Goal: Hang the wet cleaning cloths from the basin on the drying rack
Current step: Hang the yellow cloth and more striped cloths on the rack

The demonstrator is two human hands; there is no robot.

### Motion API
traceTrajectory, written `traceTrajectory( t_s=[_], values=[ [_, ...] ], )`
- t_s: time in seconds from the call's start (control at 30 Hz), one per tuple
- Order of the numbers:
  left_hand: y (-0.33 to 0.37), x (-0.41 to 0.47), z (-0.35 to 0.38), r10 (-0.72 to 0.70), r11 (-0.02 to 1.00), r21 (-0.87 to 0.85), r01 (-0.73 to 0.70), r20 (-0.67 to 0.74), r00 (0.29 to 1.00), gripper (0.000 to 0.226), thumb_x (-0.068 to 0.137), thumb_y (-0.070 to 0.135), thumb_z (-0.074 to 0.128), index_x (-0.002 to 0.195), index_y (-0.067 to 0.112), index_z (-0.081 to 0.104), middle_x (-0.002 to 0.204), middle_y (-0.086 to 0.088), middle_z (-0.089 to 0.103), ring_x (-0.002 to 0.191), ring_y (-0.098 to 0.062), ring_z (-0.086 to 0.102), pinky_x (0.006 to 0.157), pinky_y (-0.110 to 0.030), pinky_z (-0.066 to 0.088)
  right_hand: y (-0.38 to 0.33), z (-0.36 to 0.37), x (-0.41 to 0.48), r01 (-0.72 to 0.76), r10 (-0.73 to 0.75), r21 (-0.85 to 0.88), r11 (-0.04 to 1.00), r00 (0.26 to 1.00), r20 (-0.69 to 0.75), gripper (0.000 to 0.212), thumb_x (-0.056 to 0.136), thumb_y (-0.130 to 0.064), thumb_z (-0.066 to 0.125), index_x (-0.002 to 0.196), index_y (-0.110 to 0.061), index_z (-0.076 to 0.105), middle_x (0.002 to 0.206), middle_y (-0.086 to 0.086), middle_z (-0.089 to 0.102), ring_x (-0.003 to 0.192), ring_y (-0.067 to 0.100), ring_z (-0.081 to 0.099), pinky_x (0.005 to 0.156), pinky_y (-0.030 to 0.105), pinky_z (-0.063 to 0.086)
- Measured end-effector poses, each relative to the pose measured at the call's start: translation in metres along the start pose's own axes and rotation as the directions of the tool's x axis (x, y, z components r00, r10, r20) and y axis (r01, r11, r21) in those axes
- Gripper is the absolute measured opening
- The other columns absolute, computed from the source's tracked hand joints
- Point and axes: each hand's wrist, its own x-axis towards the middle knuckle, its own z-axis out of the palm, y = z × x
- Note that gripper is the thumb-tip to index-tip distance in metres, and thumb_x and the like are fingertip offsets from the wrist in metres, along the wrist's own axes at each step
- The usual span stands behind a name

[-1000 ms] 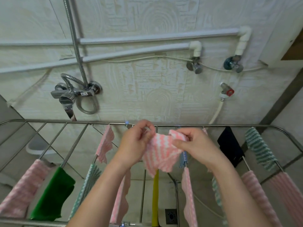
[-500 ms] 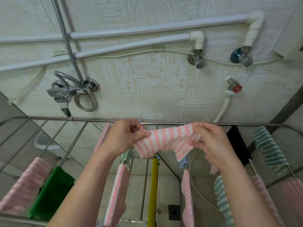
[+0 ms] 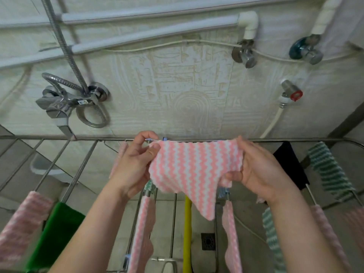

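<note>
Two corners of the pink striped cloth [image 3: 193, 170] are pinched by left hand [image 3: 136, 164] and right hand [image 3: 260, 170] near the drying rack [image 3: 59, 137] far edge; draping is required next.

Your left hand [image 3: 134, 166] and right hand [image 3: 260, 170] have drawn apart since a second ago. The pink-striped cloth [image 3: 193, 170], bunched between them then, now stretches flat and wide, its top edge up at the rack's far rail [image 3: 59, 137].

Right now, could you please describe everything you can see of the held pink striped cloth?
The cloth has pink and white zigzag stripes and a fluffy weave. It is spread wide near the rack's far rail, one lower corner drooping. The left hand pinches its upper left corner; the right hand grips its right edge.
</note>
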Motion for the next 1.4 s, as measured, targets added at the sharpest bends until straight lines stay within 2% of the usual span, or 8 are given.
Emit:
traceTrajectory(
  t_s=[0.13,0.27,0.43,0.7,0.9,0.97,1.13,1.4],
  values=[
    [-0.009,0.008,-0.002,-0.041,0.997,-0.060,0.038,-0.049,0.998,0.022,0.094,0.007,0.047,0.082,0.018,0.061,0.075,-0.008,0.059,0.060,-0.018,0.048,0.052,-0.023,0.042,0.017,-0.007,0.016,-0.079,0.073,0.069,0.994,0.993,0.089,0.027,0.077,-0.015,0.066,0.098,0.000,0.070,0.090,0.017,0.073,0.072,0.021,0.072,0.055,0.029,0.060],
    [-0.037,0.021,-0.012,-0.249,0.968,-0.032,0.247,-0.082,0.965,0.027,0.090,0.004,0.050,0.089,0.014,0.075,0.094,-0.014,0.066,0.081,-0.025,0.055,0.074,-0.031,0.048,0.046,-0.010,0.046,-0.227,0.195,-0.257,0.939,0.970,-0.147,0.016,0.095,-0.010,0.055,0.109,-0.004,0.059,0.109,0.018,0.063,0.088,0.026,0.067,0.056,0.035,0.060],
    [-0.088,0.052,-0.023,-0.284,0.774,0.555,0.306,-0.128,0.950,0.053,0.079,-0.004,0.061,0.127,0.019,0.055,0.127,-0.006,0.057,0.109,-0.018,0.059,0.092,-0.029,0.050,0.079,-0.003,0.099,-0.363,0.159,-0.587,0.723,0.915,-0.370,0.028,0.100,-0.016,0.042,0.127,-0.011,0.037,0.111,0.006,0.035,0.096,0.023,0.048,0.072,0.049,0.059],
    [-0.102,0.097,-0.026,-0.115,0.503,0.860,0.083,-0.029,0.993,0.069,0.080,-0.003,0.056,0.143,0.011,0.030,0.124,-0.005,0.030,0.118,-0.015,0.034,0.090,-0.009,0.024,0.098,-0.014,0.149,-0.229,-0.269,-0.940,0.254,0.916,-0.296,0.017,0.100,-0.017,0.034,0.114,-0.009,0.039,0.108,0.023,0.057,0.097,0.039,0.059,0.072,0.037,0.041],
    [-0.115,0.119,-0.023,-0.062,0.320,0.946,0.060,-0.043,0.997,0.067,0.076,-0.007,0.053,0.138,0.004,0.029,0.134,-0.017,0.030,0.120,-0.032,0.039,0.092,-0.027,0.035,0.106,0.003,0.151,-0.203,-0.370,-0.950,0.238,0.885,-0.282,0.045,0.094,-0.017,0.051,0.136,-0.011,0.037,0.128,0.017,0.054,0.115,0.033,0.054,0.087,0.035,0.044],
    [-0.118,0.122,-0.020,-0.060,0.262,0.962,0.075,-0.062,0.996,0.071,0.077,-0.006,0.053,0.142,0.005,0.024,0.139,-0.017,0.027,0.123,-0.033,0.038,0.096,-0.032,0.038,0.110,0.006,0.142,-0.239,-0.212,-0.945,0.221,0.935,-0.286,0.044,0.094,-0.024,0.054,0.134,-0.013,0.042,0.126,0.012,0.056,0.112,0.028,0.055,0.086,0.034,0.044],
    [-0.128,0.129,-0.019,-0.046,0.204,0.975,0.087,-0.079,0.996,0.061,0.078,-0.006,0.053,0.134,0.003,0.030,0.138,-0.019,0.029,0.109,-0.037,0.049,0.085,-0.040,0.047,0.117,0.004,0.116,-0.341,0.334,-0.747,0.570,0.927,-0.169,0.049,0.087,-0.019,0.069,0.132,-0.017,0.049,0.102,-0.003,0.063,0.089,0.010,0.060,0.070,0.018,0.048],
    [-0.130,0.115,-0.009,-0.058,0.277,0.955,0.104,-0.092,0.994,0.074,0.076,0.001,0.058,0.141,0.011,0.024,0.142,-0.017,0.028,0.126,-0.037,0.034,0.102,-0.043,0.037,0.133,-0.002,0.112,-0.187,0.047,-0.830,0.525,0.980,-0.191,0.043,0.090,-0.027,0.065,0.130,-0.024,0.048,0.103,-0.005,0.062,0.081,0.001,0.058,0.060,0.008,0.039]
  ],
)
